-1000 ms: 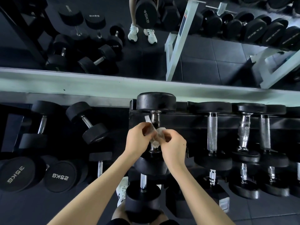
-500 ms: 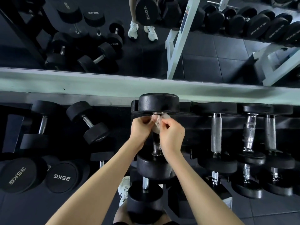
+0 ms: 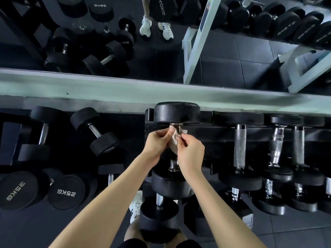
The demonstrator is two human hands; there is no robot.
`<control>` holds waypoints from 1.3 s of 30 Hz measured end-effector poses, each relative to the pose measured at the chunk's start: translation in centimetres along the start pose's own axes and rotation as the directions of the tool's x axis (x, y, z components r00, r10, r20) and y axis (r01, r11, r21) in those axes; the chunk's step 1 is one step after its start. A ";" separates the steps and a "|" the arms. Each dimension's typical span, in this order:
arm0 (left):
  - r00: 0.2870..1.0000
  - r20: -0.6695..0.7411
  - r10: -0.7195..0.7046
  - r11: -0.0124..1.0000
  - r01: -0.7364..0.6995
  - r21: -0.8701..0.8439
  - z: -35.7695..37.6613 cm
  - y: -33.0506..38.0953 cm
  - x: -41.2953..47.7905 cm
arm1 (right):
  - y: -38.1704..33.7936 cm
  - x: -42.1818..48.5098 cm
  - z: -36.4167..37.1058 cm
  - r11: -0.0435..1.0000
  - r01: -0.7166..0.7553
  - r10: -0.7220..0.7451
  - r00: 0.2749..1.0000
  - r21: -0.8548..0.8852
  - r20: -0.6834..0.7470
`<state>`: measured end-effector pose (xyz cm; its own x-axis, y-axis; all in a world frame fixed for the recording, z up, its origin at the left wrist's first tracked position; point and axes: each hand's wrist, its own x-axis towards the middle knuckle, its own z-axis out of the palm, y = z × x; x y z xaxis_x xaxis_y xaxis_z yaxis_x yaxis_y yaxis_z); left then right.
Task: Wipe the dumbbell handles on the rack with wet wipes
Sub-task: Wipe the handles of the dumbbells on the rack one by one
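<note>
Both hands on the wet wipe [image 3: 174, 140]: left hand [image 3: 157, 143] and right hand [image 3: 191, 152] pinch it around the far end of the dumbbell handle [image 3: 173, 165] on the rack [image 3: 215, 133].

This is a gym's weight area. Right of the right grip [image 3: 190, 151] a black rack [image 3: 206, 133] carries a row of chrome-handled dumbbells [image 3: 239, 145]; left of the left grip [image 3: 155, 144], rubber dumbbells [image 3: 66, 193] stamped 35KG and 25KG lie on the dark floor [image 3: 26, 230]. Beyond both, a wall mirror [image 3: 223, 56] reflects more racks.
</note>
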<state>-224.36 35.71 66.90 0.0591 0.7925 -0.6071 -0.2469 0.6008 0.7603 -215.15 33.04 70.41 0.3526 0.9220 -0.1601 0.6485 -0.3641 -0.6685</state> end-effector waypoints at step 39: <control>0.972 0.233 -0.013 0.710 -0.155 0.687 -2.9 -0.9 -2.7 | 3.1 -0.5 -3.0 0.972 0.073 0.045 0.876 -0.223 0.481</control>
<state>-227.08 32.73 67.14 0.2862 0.7872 -0.5463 0.4804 0.3754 0.7926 -211.30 31.05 70.60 0.0135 0.8544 -0.5195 0.8067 -0.3163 -0.4993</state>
